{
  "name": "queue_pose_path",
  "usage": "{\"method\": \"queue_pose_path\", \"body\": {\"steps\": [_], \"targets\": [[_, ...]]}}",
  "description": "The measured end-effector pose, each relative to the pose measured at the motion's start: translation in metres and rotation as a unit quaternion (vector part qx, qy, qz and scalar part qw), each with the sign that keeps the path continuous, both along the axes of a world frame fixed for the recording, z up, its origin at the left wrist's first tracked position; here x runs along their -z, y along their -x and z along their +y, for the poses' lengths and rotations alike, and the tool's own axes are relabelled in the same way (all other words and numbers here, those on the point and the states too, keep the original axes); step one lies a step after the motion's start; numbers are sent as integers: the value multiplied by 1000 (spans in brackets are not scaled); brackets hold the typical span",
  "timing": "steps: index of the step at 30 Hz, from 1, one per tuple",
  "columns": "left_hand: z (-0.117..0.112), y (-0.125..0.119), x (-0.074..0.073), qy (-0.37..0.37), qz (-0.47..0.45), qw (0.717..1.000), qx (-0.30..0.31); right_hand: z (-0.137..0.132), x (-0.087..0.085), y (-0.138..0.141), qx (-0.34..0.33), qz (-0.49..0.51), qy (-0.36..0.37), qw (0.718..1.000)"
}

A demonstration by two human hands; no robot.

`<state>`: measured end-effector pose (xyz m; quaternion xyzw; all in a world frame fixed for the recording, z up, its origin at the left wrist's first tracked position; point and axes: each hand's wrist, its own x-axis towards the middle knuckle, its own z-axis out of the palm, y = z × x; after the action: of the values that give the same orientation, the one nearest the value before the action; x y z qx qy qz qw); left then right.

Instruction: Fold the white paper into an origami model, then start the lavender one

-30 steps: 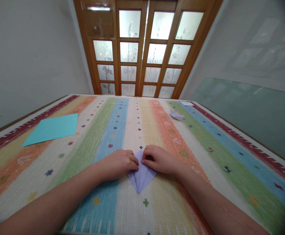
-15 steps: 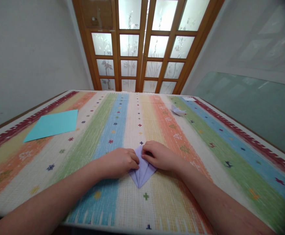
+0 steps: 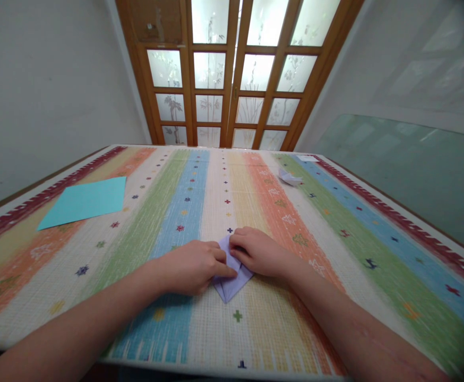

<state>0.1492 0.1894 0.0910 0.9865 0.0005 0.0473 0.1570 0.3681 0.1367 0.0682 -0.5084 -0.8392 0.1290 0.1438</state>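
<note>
A small lavender folded paper (image 3: 231, 284) lies on the striped tablecloth (image 3: 200, 207) near the front edge, its point toward me. My left hand (image 3: 192, 265) rests on its left side, fingers curled, with one finger stretched across the paper and pressing it down. My right hand (image 3: 256, 252) covers the upper right part, fingers bent and pinching the top edge. Both hands hide most of the paper.
A turquoise square sheet (image 3: 85, 201) lies at the far left of the table. A small folded pale paper figure (image 3: 290, 178) sits at the far right, with a white slip (image 3: 307, 158) behind it. Wooden glass-paned doors (image 3: 232, 74) stand beyond the table.
My left finger has slid farther across the lavender paper toward the right, and less of the paper shows. The view has shifted slightly.
</note>
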Motion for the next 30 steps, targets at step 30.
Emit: {"method": "queue_pose_path", "body": {"steps": [30], "targets": [[-12,4,-17,-62,83,995,-3,-1,-3,0,-3,-50,-2,999]]}}
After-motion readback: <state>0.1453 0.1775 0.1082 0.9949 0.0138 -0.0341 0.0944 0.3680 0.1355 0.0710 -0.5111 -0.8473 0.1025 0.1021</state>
